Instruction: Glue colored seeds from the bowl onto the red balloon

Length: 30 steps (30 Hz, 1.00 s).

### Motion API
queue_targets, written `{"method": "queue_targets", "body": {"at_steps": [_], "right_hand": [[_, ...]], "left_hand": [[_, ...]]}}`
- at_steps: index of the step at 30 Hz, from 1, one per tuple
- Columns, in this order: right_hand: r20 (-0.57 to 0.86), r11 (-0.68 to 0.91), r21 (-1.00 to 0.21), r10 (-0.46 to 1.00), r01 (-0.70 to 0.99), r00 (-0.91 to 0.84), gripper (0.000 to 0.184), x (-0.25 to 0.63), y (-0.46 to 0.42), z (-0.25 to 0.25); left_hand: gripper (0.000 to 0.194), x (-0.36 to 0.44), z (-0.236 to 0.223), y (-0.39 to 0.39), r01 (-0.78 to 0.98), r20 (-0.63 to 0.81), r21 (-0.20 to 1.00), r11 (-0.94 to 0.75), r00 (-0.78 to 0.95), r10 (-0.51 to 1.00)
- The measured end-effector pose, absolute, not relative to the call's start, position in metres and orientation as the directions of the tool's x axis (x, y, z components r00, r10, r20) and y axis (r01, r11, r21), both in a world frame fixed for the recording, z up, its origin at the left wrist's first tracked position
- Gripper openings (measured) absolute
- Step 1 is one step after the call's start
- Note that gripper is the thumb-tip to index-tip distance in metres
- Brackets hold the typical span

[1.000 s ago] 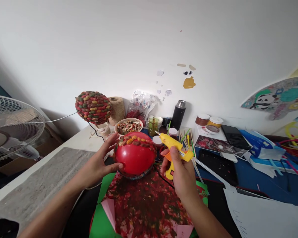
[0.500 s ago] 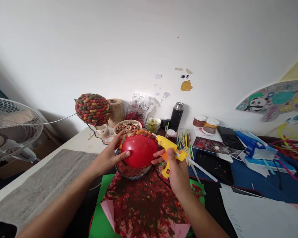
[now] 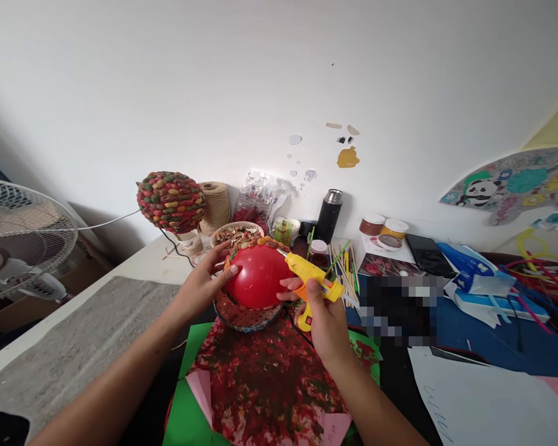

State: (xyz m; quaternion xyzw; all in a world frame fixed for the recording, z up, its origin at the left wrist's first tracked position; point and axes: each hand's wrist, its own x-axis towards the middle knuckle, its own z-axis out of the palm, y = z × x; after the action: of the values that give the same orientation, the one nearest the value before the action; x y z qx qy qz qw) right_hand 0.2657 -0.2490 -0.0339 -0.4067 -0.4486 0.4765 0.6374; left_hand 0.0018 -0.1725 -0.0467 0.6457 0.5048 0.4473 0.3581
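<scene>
A red balloon [image 3: 255, 279] with a band of painted seed-like pieces [image 3: 267, 242] around its far side rests in a shallow basket [image 3: 246, 325]. My left hand [image 3: 210, 272] is wrapped round the balloon's left side, thumb on the red surface, other fingers over the covered edge. In my right hand [image 3: 325, 319] is a yellow hot glue gun [image 3: 307, 272], its nozzle at the band's right end; I cannot tell whether it touches. Some right fingers reach toward the balloon's lower right. Behind the balloon stands a bowl of loose pieces [image 3: 237, 231].
A finished-looking ball of coloured pieces [image 3: 171, 201] stands at back left beside a twine spool [image 3: 214, 207]. A black thermos [image 3: 330, 217], paint jars [image 3: 393, 228] and sticks [image 3: 348, 272] line the back. A fan [image 3: 23, 241] is at left. Paint-stained paper [image 3: 270, 378] lies in front.
The whole view has shifted slightly. The glue gun's nozzle has moved a little left along the balloon's upper edge. Both hands keep their grips.
</scene>
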Motion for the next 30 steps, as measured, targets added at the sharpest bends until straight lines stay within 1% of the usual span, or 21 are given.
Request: {"method": "queue_targets", "body": {"at_steps": [4, 9, 15, 21, 25, 27, 28, 30], "right_hand": [[0.204, 0.23, -0.945, 0.97, -0.232, 0.128, 0.071, 0.266, -0.249, -0.037], [0.223, 0.24, -0.945, 0.97, -0.223, 0.097, 0.068, 0.267, -0.251, -0.041], [0.257, 0.258, -0.939, 0.966, -0.226, 0.035, 0.067, 0.264, -0.255, -0.042], [0.263, 0.252, -0.94, 0.964, -0.23, -0.021, 0.062, 0.261, -0.26, -0.045], [0.264, 0.253, -0.937, 0.964, -0.242, -0.015, 0.06, 0.261, -0.259, -0.045], [0.254, 0.244, -0.94, 0.967, -0.24, -0.012, 0.061, 0.261, -0.258, -0.044], [0.246, 0.235, -0.942, 0.969, -0.238, -0.016, 0.061, 0.26, -0.258, -0.044], [0.228, 0.216, -0.948, 0.973, -0.236, -0.028, 0.063, 0.26, -0.258, -0.043]], "left_hand": [[0.107, 0.004, -0.048, -0.173, 0.303, 0.198, 0.926, -0.224, 0.116, 0.973], [0.102, 0.006, -0.044, -0.178, 0.313, 0.191, 0.928, -0.201, 0.061, 0.98], [0.093, 0.003, -0.036, -0.183, 0.362, 0.185, 0.914, -0.185, 0.036, 0.982], [0.096, 0.003, -0.032, -0.171, 0.429, 0.179, 0.888, -0.168, 0.014, 0.984], [0.097, 0.004, -0.032, -0.168, 0.425, 0.174, 0.89, -0.166, 0.021, 0.984], [0.094, 0.002, -0.034, -0.175, 0.433, 0.209, 0.881, -0.193, 0.011, 0.978], [0.09, 0.0, -0.035, -0.18, 0.452, 0.254, 0.864, -0.222, -0.011, 0.967], [0.079, -0.003, -0.038, -0.196, 0.536, 0.41, 0.785, -0.309, -0.076, 0.909]]}}
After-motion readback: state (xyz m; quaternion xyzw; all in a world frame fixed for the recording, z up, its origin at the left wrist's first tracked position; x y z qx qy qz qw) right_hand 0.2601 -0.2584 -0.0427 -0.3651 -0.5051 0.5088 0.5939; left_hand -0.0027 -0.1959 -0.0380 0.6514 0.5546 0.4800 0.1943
